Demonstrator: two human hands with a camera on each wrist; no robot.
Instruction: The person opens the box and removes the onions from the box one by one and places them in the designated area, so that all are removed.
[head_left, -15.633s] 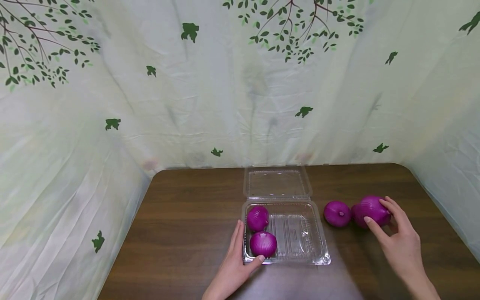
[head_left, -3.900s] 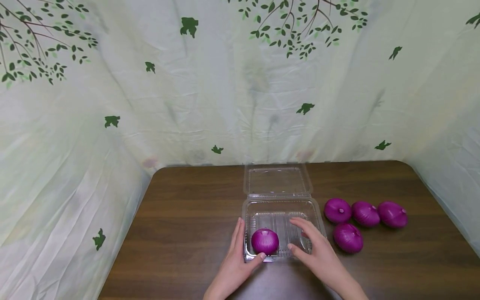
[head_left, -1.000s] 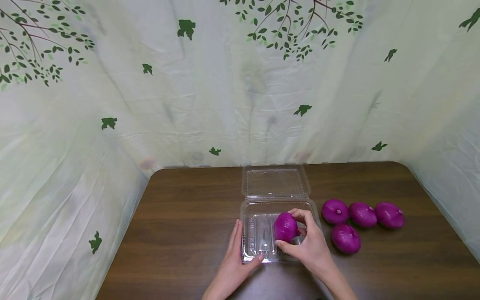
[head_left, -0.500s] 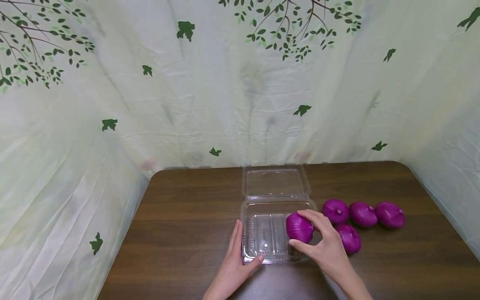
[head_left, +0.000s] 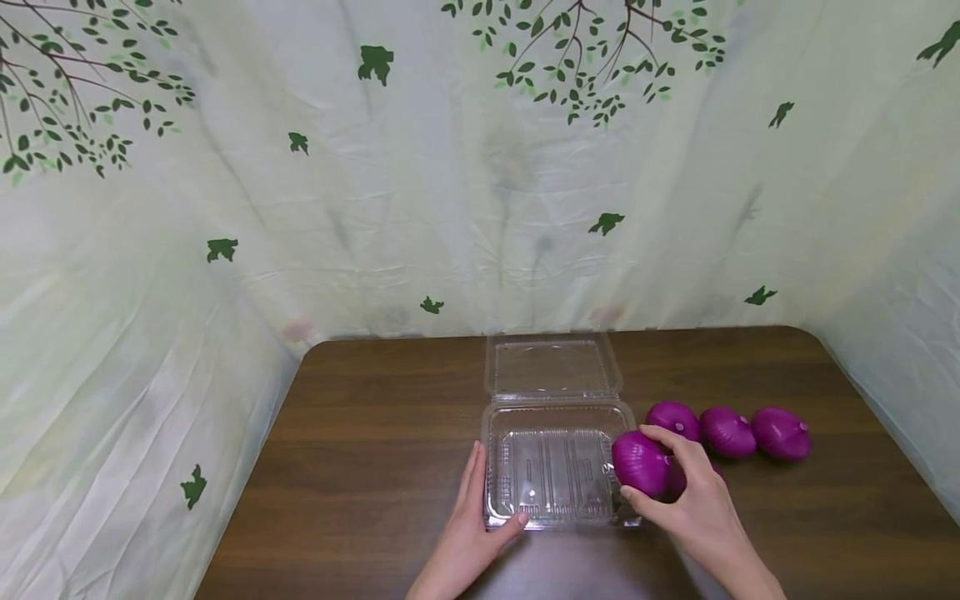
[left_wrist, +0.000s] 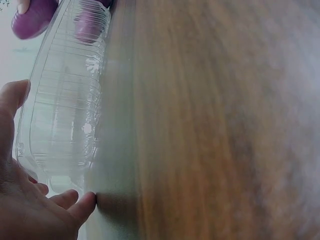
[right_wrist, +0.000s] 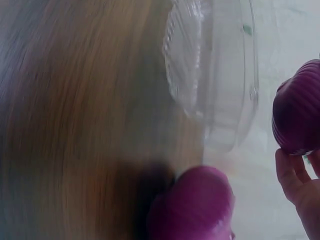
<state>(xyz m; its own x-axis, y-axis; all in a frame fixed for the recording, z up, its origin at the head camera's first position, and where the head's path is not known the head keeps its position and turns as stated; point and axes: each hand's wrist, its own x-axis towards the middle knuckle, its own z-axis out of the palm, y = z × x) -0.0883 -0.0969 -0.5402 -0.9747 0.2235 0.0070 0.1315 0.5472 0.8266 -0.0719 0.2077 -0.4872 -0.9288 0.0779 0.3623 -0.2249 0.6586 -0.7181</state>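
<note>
My right hand (head_left: 701, 504) grips a red onion (head_left: 640, 463) between thumb and fingers, raised over the right rim of a clear plastic clamshell container (head_left: 555, 475). In the right wrist view this onion (right_wrist: 300, 110) is off the table, at container height or above. The container's lid (head_left: 553, 367) lies folded back, and its ribbed floor shows bare. My left hand (head_left: 468, 533) rests at the container's front left corner, straight fingers along the left wall, thumb on the front rim. In the left wrist view, the left hand (left_wrist: 30, 200) touches the clear wall.
Three red onions lie in a row right of the container: a left one (head_left: 673, 418), a middle one (head_left: 728, 432) and a right one (head_left: 782, 433). Another sits mostly hidden behind my right hand. Brown wooden table (head_left: 360, 467); patterned cloth (head_left: 450, 167) hangs behind.
Earlier, two onions sat in the container, then one. My right hand has lifted that last one and carried it rightward to the container's right rim. My left hand has stayed in place.
</note>
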